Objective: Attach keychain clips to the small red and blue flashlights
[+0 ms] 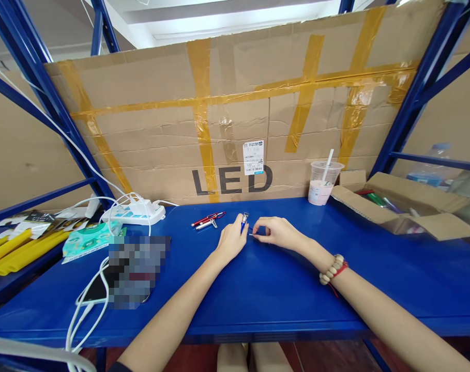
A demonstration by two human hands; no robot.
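My left hand (232, 239) is closed around a slim blue pen-like tube with a silver end (244, 219), which sticks up past the thumb and forefinger. Just right of it, my right hand (276, 232) pinches a small thin pale piece (252, 235) between its fingertips; its exact kind is too small to tell. The two hands are close together above the blue tabletop (242, 289). To the left of my left hand lie a red pen-like tube (208, 220) and a silver one with a clip (207, 225), side by side.
A white power strip (136, 213) with cables, a teal packet (89, 240) and a partly blurred dark device (137, 271) occupy the left side. At the back right stand a plastic cup with a straw (320, 188) and an open cardboard box (390, 206). A cardboard sheet (161, 139) closes off the back.
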